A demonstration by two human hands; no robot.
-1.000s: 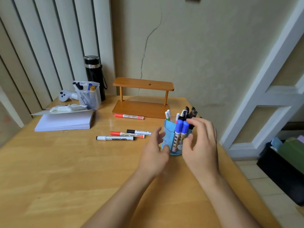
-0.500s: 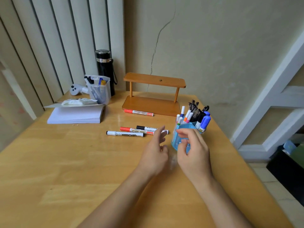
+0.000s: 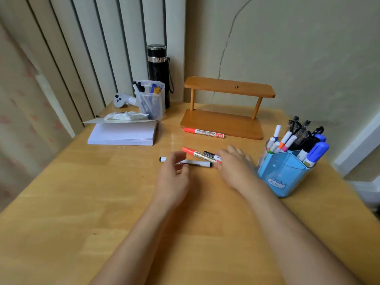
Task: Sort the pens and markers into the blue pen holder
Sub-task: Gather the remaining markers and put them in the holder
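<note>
Three loose markers (image 3: 197, 159) on bench (image 3: 82, 202), left of blue pen holder (image 3: 281, 175). Left hand (image 3: 172, 173) half-curled over black one, right hand (image 3: 234, 163) spread; grip unclear. Probably light, stiff, smooth; best pinched mid-barrel.

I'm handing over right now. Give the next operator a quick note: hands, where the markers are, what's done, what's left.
Left hand: open, over the black-capped whiteboard marker, no grip yet.
Right hand: open, at the cluster's right end, holding nothing.
Red-capped marker and another black marker lie just beyond.
A second red marker lies against the wooden shelf stand.
Done: blue plastic pen holder already holds many pens.
Left: four loose markers.
</note>
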